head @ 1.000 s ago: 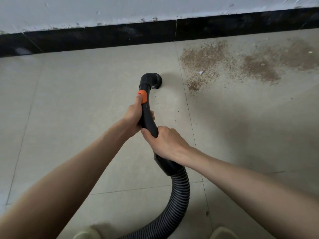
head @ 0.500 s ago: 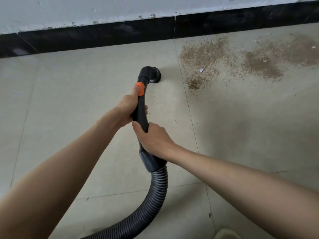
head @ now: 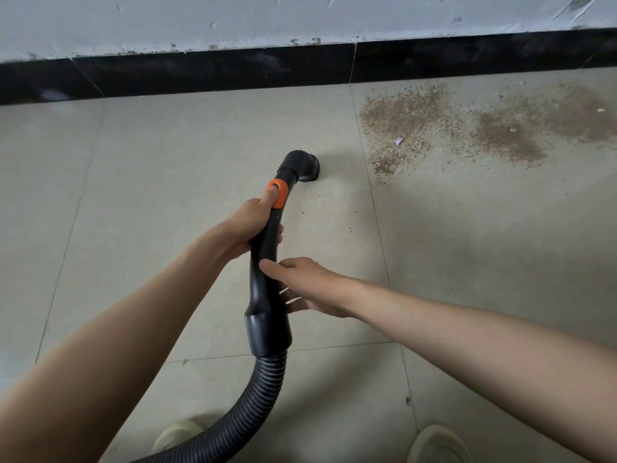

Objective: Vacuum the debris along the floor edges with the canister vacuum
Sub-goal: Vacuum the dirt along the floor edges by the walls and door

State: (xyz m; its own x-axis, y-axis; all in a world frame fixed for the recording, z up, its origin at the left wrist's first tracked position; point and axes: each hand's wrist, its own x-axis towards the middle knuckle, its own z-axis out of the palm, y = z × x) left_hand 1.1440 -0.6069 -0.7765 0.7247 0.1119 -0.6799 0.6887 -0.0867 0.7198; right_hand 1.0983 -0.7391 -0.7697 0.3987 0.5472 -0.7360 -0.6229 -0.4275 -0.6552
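Note:
The black vacuum handle tube (head: 267,248) with an orange button (head: 277,193) points at the floor, its round nozzle (head: 305,167) down on the tile. A ribbed grey hose (head: 263,392) curves away toward the lower left. My left hand (head: 247,228) grips the tube just below the orange button, thumb on the button. My right hand (head: 307,285) has its fingers spread out, the thumb touching the tube's lower part, fingers behind it. Brown debris (head: 410,118) lies in patches to the right of the nozzle, near the wall.
A black skirting board (head: 200,75) runs along the foot of the white wall (head: 233,18). A second debris patch (head: 507,138) spreads further right. Two pale shoe tips, one (head: 180,432) and another (head: 437,442), show at the bottom edge on the grey tiled floor.
My right hand has let go of the tube and opened its fingers. The handle has shifted a little back from the wall, while the left hand keeps its grip.

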